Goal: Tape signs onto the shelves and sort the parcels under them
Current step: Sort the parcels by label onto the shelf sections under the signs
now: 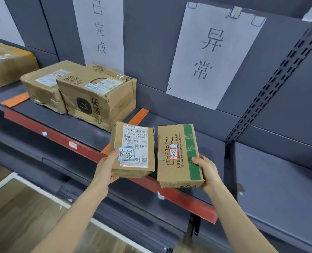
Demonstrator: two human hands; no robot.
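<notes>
Brown cardboard parcel with white label [133,148] gripped in left hand [106,167]; right hand [206,170] grips green-striped cardboard box [179,156], both over grey shelf [169,121].

a dark grey metal shelf [42,114] runs across the frame from left to right, backed by flat grey panels [151,42]. a black slotted upright [272,88] slants down from the upper right and divides this bay from the next one [279,179]. a red edge strip [56,137] lines the shelf front (small labels stuck along it), and two orange strips [138,115] [14,100] lie across the deck. a lower shelf [23,148] sits beneath. at lower left is wood-look floor [20,216] crossed by a white line [42,190]. the light is even.
</notes>
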